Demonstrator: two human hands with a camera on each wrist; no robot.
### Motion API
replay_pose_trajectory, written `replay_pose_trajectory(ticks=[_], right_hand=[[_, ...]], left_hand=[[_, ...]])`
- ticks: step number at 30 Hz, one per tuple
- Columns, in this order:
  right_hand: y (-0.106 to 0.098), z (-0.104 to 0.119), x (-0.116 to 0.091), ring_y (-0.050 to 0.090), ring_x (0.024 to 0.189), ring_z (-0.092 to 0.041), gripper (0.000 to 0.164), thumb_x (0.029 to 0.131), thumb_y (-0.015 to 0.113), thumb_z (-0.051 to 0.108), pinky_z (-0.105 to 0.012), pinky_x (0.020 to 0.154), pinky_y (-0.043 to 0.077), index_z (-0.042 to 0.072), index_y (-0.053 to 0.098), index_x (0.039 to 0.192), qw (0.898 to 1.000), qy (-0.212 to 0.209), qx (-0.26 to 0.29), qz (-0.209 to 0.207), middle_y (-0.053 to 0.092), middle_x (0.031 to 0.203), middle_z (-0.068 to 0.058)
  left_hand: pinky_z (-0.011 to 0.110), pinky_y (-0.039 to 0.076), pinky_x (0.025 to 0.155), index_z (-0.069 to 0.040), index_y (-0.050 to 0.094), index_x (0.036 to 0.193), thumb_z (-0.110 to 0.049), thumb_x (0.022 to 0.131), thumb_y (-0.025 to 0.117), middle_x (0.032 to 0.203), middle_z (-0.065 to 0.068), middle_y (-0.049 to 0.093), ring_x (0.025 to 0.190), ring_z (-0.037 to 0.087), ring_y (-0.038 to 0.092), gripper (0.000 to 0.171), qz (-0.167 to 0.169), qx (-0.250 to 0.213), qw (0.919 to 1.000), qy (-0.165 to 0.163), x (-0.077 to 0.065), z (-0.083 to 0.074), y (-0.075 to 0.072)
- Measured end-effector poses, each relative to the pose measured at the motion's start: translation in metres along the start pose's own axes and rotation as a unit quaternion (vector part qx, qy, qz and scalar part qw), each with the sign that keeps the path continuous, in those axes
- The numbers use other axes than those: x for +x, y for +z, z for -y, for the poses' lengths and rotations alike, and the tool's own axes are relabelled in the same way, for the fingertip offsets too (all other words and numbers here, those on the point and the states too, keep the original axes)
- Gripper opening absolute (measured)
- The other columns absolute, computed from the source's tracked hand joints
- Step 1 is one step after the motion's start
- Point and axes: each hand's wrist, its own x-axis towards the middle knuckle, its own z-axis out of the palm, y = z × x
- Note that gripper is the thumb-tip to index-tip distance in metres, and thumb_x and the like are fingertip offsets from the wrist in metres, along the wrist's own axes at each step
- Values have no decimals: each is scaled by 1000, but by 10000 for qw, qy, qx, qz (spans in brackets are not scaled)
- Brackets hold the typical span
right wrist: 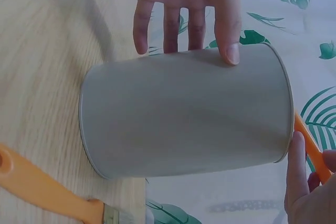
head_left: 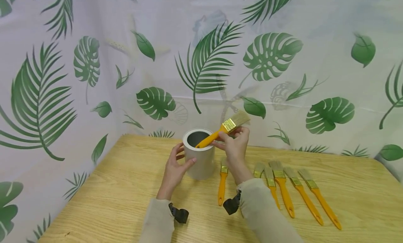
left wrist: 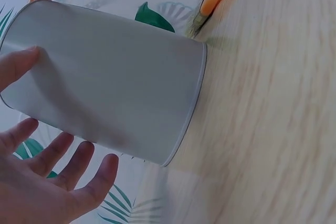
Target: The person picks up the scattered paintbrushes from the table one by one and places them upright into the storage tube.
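Observation:
A light grey cylindrical canister [head_left: 201, 164] with a white rim stands upright on the wooden table, its mouth facing up. My left hand [head_left: 174, 169] holds it from the left side, thumb on the near wall and fingers around the side. With my right hand [head_left: 237, 146] I pinch a paintbrush [head_left: 211, 139] by its orange handle near the brass-coloured ferrule. The brush slants over the canister's right rim, handle end dipping into the mouth and pale bristles pointing up to the right. The right wrist view shows a fingertip [right wrist: 297, 142] right at the rim.
One paintbrush [head_left: 222, 185] lies just right of the canister, bristles away from me. Several more paintbrushes [head_left: 284, 194] lie in a fanned row at the right, partly behind my right sleeve. A leaf-printed curtain [head_left: 201, 71] hangs behind the table's back edge.

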Motion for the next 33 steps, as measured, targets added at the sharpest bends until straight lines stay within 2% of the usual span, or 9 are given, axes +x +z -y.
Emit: replay_pose_trajectory(ticks=[7,9,13,16,18,22,26,29,33], right_hand=[[0,4,5,66,66,-20,39,92,62,-14,-25,61,59,-1,41,122,9903,-843,-1082,212,55,100,-17],[0,4,5,66,70,-26,34,93,62,-12,-26,64,58,-2,44,121,9819,-1193,-1437,303,57,99,-18],[-1,2,4,64,83,-36,28,94,63,-9,-32,75,55,-6,51,119,9558,-1875,-2177,621,60,102,-22],[-4,3,4,64,89,-38,28,92,68,-5,-34,77,53,-7,56,117,9390,-2158,-2577,731,64,103,-23],[-7,4,5,65,90,-38,27,91,70,-4,-33,77,52,-7,59,116,9354,-2210,-2665,721,65,101,-23],[-17,9,9,65,88,-36,25,90,71,-2,-23,72,49,-7,63,113,9336,-2181,-2779,594,66,97,-21],[-34,16,13,64,85,-31,27,92,69,-2,-17,69,51,-7,61,117,9378,-1791,-2892,693,65,98,-20],[-50,25,16,65,83,-22,31,95,66,1,-21,70,57,-7,58,124,9436,-1248,-2922,933,62,103,-19],[-69,41,19,64,80,-11,37,99,63,6,-27,73,59,-8,53,132,9422,-668,-3053,1209,59,109,-19]], left_hand=[[59,50,95,-3,40,151,-12,92,76,144,27,46,126,46,50,70,130,36,9999,-27,0,-1,0],[60,49,95,-4,40,151,-12,92,76,144,27,46,126,46,49,70,128,30,9999,-26,0,-1,0],[60,48,96,-4,40,151,-13,92,76,145,26,46,127,46,49,70,127,17,9999,-44,0,-2,0],[61,48,97,-4,39,151,-13,92,75,145,26,45,128,46,48,70,145,13,9999,-48,0,-1,0],[61,48,96,-3,39,151,-13,92,75,145,26,45,128,46,48,70,144,20,9999,-43,0,-1,0],[60,48,97,-3,40,151,-12,93,75,145,26,46,128,46,48,69,112,25,9999,-58,0,-1,0],[60,47,98,-4,41,151,-11,93,74,144,26,47,128,46,48,68,89,8,9999,-81,-1,-2,0],[60,47,97,-3,40,150,-11,92,75,144,26,47,128,47,48,68,83,-15,10000,-45,-1,-1,0],[60,48,96,-2,40,150,-11,92,75,144,27,46,127,47,49,69,84,-19,10000,-3,0,0,1]])
